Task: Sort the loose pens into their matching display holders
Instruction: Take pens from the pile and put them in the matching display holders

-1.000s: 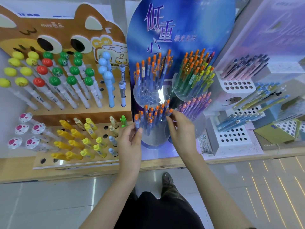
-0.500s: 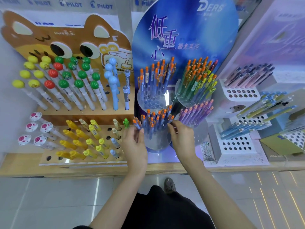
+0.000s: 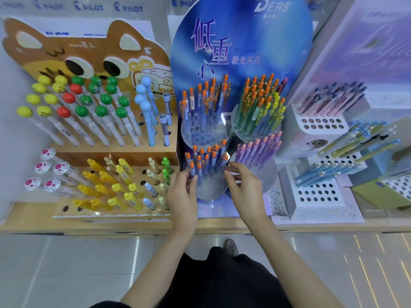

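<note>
The table (image 3: 33, 227) carries every display. The blue board (image 3: 244, 41) stands at its middle, printed with large characters. Left of the board is the cat stand (image 3: 93, 52), stuck full of ball-topped pens above and yellow ones below. Right of the board sit white racks (image 3: 320, 196) of pink, blue and green pens. At the board's foot are four clear holders. The front-left holder (image 3: 209, 192) carries blue pens (image 3: 209, 156) with orange tops, and purple pens (image 3: 258, 150) fill the holder beside it.

The left hand (image 3: 182, 196) is in front of the board, at the left side of that front-left holder. Its thumb and fingers pinch one pen (image 3: 192, 171), blue with an orange top, at the left edge of the bunch.

The right hand (image 3: 244, 192) is at the holder's right side. Its fingers are bent, with the tips at the right edge of the bunch, and I cannot tell whether they grip anything.
</note>
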Available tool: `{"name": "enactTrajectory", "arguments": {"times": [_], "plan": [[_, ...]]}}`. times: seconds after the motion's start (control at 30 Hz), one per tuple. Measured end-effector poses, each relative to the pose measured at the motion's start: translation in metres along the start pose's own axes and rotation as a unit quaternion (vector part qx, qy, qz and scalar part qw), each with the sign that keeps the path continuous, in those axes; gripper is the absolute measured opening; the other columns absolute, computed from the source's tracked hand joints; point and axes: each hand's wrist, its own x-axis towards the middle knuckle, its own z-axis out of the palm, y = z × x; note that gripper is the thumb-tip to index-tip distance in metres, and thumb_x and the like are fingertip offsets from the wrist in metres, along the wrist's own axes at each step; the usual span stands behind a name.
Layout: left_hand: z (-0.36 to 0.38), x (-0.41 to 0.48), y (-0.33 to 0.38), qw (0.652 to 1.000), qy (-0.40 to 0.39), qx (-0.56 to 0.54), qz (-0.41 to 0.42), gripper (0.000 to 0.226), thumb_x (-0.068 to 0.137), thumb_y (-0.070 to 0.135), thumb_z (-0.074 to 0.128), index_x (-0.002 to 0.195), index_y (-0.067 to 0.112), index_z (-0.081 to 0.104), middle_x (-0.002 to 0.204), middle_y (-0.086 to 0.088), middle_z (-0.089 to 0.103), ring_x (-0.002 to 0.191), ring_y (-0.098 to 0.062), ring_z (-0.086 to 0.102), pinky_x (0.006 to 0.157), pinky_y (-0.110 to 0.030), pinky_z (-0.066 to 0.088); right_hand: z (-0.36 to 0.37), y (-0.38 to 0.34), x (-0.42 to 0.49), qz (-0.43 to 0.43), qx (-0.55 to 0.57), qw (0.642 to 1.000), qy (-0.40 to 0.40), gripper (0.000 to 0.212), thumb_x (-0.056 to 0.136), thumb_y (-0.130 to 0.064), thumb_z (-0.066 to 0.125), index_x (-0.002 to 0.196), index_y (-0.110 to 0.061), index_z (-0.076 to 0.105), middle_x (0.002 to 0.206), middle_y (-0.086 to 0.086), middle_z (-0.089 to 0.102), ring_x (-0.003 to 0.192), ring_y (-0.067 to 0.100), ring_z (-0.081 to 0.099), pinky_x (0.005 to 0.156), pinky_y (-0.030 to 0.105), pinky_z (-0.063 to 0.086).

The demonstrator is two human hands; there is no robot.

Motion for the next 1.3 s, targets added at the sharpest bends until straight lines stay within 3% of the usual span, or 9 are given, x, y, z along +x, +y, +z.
{"name": "enactTrajectory", "arguments": {"times": [0.07,0.2,0.37,0.57,0.73,0.83,1.1,1.23,1.3], "plan": [[0.002,-0.002,0.0,1.0,0.0,-0.015,-0.009,0.012,0.089,0.001,0.061,0.1,0.001,0.066,0.089,0.0,0.053,0.077,-0.012,0.054,0.072,-0.004,0.038,-0.003,0.0,-0.002,0.006,0.008,1.0,0.006,0.025,0.096,-0.014,0.056,0.119,-0.005,0.061,0.11,0.005,0.068,0.089,0.011,0.059,0.07,0.001,0.04],[0.003,-0.004,-0.007,1.0,0.001,-0.007,-0.014,0.006,0.086,-0.001,0.063,0.093,0.0,0.065,0.085,-0.002,0.054,0.072,-0.003,0.05,0.07,-0.003,0.037,-0.009,0.002,-0.005,0.023,0.018,0.999,0.013,0.027,0.096,-0.018,0.056,0.12,-0.006,0.06,0.111,0.005,0.067,0.091,0.013,0.06,0.068,0.001,0.04],[0.009,-0.001,-0.014,0.998,-0.035,0.027,-0.05,0.004,0.086,0.0,0.064,0.089,0.0,0.066,0.081,-0.005,0.059,0.072,-0.018,0.055,0.067,-0.023,0.041,-0.014,0.002,-0.007,0.029,0.024,0.999,0.016,0.025,0.096,-0.016,0.055,0.119,-0.006,0.06,0.109,0.006,0.067,0.09,0.014,0.06,0.068,0.0,0.039],[0.01,0.003,-0.013,0.996,-0.056,0.04,-0.058,0.009,0.085,-0.001,0.065,0.094,-0.001,0.067,0.085,-0.005,0.061,0.075,-0.016,0.056,0.066,-0.008,0.033,-0.012,0.004,-0.012,0.03,0.004,1.0,0.005,0.025,0.097,-0.016,0.054,0.119,-0.007,0.061,0.11,0.005,0.067,0.087,0.014,0.061,0.066,0.0,0.039],[0.003,0.003,-0.004,0.997,-0.056,0.013,-0.061,0.027,0.086,0.005,0.065,0.113,0.005,0.062,0.104,-0.006,0.063,0.094,-0.016,0.06,0.083,-0.024,0.045,-0.004,-0.003,-0.013,-0.028,-0.033,0.999,-0.025,0.02,0.095,-0.012,0.057,0.112,-0.006,0.063,0.098,0.0,0.066,0.08,0.011,0.058,0.074,0.017,0.048],[-0.004,0.004,0.003,0.999,-0.044,-0.004,-0.031,0.024,0.088,0.003,0.061,0.112,0.006,0.063,0.101,-0.006,0.065,0.09,-0.018,0.063,0.082,-0.032,0.052,0.01,-0.015,-0.006,-0.064,-0.048,0.995,-0.063,0.019,0.092,-0.014,0.062,0.108,-0.004,0.066,0.094,0.007,0.069,0.076,0.013,0.057,0.073,0.019,0.046],[-0.012,0.013,0.005,0.997,-0.057,0.046,-0.006,0.013,0.089,0.007,0.063,0.1,0.003,0.067,0.09,-0.008,0.07,0.08,-0.021,0.064,0.07,-0.024,0.045,0.035,-0.035,0.008,-0.09,-0.06,0.992,-0.061,0.019,0.096,-0.018,0.057,0.093,-0.001,0.066,0.087,0.011,0.068,0.079,0.027,0.061,0.072,0.039,0.046],[-0.013,0.013,0.005,0.997,-0.071,0.033,-0.015,0.013,0.09,0.008,0.061,0.102,0.003,0.065,0.092,-0.008,0.068,0.083,-0.023,0.064,0.073,-0.03,0.049,0.034,-0.037,0.008,-0.076,-0.047,0.994,-0.064,0.02,0.094,-0.017,0.06,0.089,0.001,0.067,0.082,0.012,0.067,0.076,0.028,0.061,0.069,0.039,0.046],[-0.015,0.013,0.008,0.997,-0.079,0.007,-0.022,0.019,0.09,0.007,0.061,0.108,0.003,0.063,0.1,-0.008,0.066,0.091,-0.022,0.063,0.079,-0.031,0.05,0.031,-0.035,0.003,-0.066,-0.039,0.996,-0.036,0.019,0.092,-0.019,0.063,0.091,0.0,0.068,0.082,0.01,0.068,0.074,0.023,0.061,0.068,0.032,0.047]]}}
